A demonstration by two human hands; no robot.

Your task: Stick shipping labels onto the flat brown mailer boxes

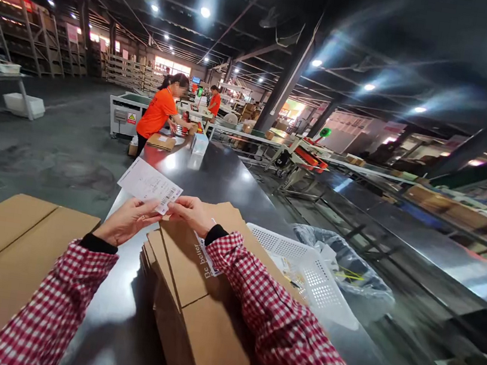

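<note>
A white printed label sheet point(146, 183) with barcodes is held up over the metal table point(222, 170). My left hand point(129, 221) pinches its lower edge between thumb and fingers. At the sheet's lower right corner, my right hand point(191, 212) is closed on it with thumb and fingertips. Beneath my hands lies a stack of flattened brown cardboard boxes point(213, 335). Part of a white printed piece on the stack is hidden behind my right wrist.
More flat cardboard point(1, 257) lies at the left. Right of the stack sit a white perforated basket point(324, 284) and a plastic-lined bin point(365, 284). A person in an orange shirt point(158, 113) works at the table's far end, near a small carton point(161, 142).
</note>
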